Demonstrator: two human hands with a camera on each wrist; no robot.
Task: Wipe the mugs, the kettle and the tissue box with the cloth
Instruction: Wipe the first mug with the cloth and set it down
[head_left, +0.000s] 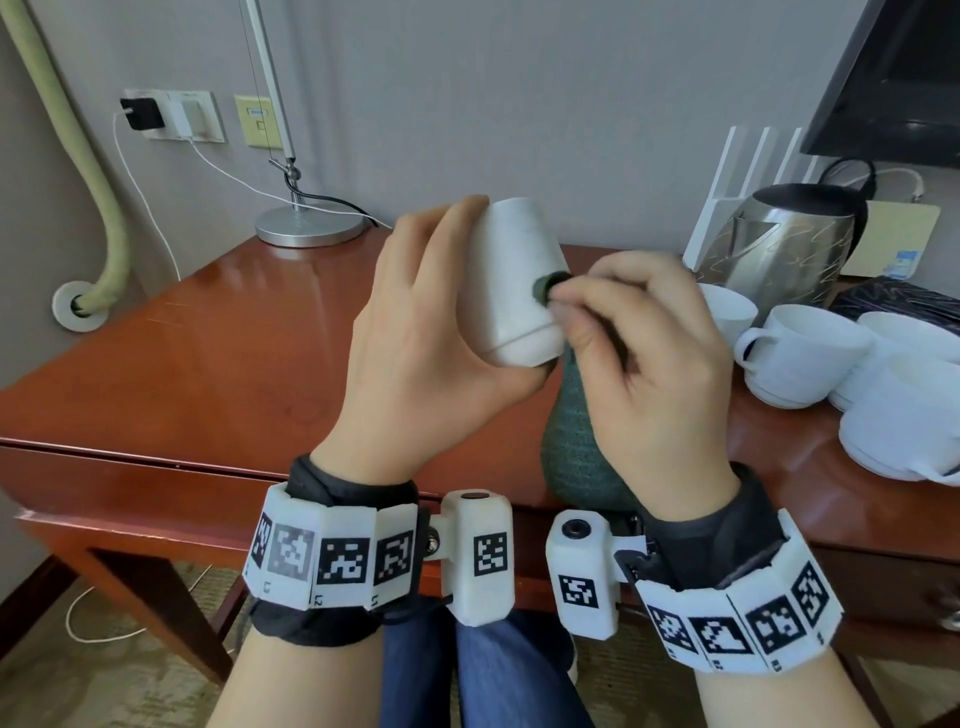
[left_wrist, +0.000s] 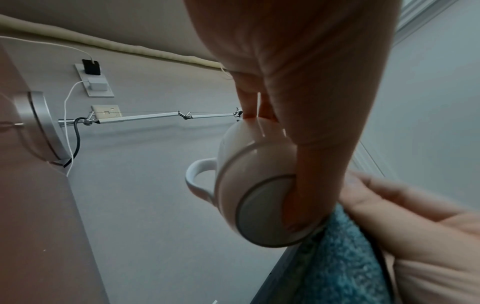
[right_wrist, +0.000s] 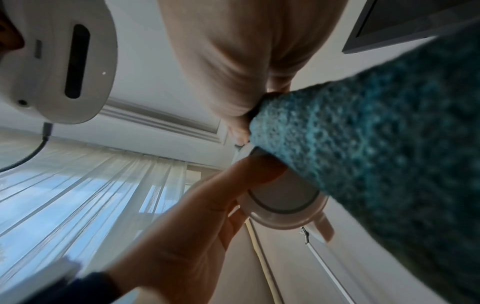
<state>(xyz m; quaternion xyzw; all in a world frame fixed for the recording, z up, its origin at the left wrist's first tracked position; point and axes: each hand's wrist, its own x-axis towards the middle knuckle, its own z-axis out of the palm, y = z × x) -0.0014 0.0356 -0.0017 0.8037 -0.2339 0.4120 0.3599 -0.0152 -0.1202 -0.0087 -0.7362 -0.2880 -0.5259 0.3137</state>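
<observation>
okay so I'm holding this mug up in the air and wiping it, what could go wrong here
The mug is pinched only between the left hand's fingers and thumb above the desk, so a hard wipe might knock it loose. The cloth hangs long below the right hand and could catch the other cups close beside it.
</observation>
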